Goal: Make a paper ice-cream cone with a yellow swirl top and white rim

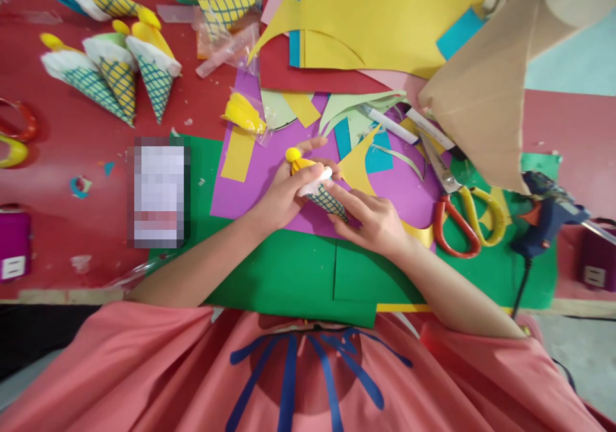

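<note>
A small paper cone [329,203] with a blue criss-cross pattern, a white ruffled rim and a yellow top ending in a round knob is between my hands. Its tip points down and to the right. My left hand [287,191] grips it near the rim, thumb on the white part. With its index finger on the rim and other fingers by the tip, my right hand [373,219] also holds the cone. Purple paper [240,198] lies beneath. Close by are a yellow paper scrap [359,169] and a bagged yellow item [244,113].
Finished-looking cones [156,76] lie at upper left. Scissors [457,220] and a blue glue gun [543,220] rest on the right, with markers [392,124] above. Yellow sheets [385,21] are stacked at the back, beside brown paper [486,92]. Green paper [289,271] covers the front.
</note>
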Tool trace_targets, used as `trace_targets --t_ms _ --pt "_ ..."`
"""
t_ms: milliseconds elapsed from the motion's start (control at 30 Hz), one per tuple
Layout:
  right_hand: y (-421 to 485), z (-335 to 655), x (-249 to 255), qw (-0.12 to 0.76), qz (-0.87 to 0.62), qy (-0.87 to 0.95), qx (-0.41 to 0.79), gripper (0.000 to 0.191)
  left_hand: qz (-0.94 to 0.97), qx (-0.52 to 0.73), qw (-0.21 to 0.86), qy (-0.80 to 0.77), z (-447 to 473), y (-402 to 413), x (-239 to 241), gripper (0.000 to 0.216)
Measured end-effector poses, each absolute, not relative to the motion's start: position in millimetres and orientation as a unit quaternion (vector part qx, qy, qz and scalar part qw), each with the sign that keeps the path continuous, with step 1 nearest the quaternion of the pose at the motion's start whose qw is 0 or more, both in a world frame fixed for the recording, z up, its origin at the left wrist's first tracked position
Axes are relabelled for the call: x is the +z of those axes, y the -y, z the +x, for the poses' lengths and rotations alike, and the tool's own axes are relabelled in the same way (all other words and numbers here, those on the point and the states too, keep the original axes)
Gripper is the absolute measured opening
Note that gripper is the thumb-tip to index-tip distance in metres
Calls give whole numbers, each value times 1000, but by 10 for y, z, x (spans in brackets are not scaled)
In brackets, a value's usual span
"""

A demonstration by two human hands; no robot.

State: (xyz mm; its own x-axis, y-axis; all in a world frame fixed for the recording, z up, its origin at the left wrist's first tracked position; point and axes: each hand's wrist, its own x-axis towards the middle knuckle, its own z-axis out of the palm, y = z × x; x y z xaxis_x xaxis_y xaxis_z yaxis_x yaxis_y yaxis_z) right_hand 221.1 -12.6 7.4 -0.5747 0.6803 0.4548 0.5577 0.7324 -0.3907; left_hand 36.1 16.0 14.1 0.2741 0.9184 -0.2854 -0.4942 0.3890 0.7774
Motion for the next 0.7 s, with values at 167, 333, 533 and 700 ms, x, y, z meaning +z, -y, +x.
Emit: trace_targets --t_ms 167,333,533,700 --pt "117 2223 81 249 -360 897 69 44 288 433 764 -382 330 -198 90 50" --pt "113 2236 93 211 -376 899 80 46 275 437 762 -391 330 -209 91 43" --pt "118 2225 89 209 -377 899 75 44 277 440 766 -379 338 -212 102 44" --pt "116 2230 95 210 -377 900 64 43 285 434 761 -388 336 -209 114 39"
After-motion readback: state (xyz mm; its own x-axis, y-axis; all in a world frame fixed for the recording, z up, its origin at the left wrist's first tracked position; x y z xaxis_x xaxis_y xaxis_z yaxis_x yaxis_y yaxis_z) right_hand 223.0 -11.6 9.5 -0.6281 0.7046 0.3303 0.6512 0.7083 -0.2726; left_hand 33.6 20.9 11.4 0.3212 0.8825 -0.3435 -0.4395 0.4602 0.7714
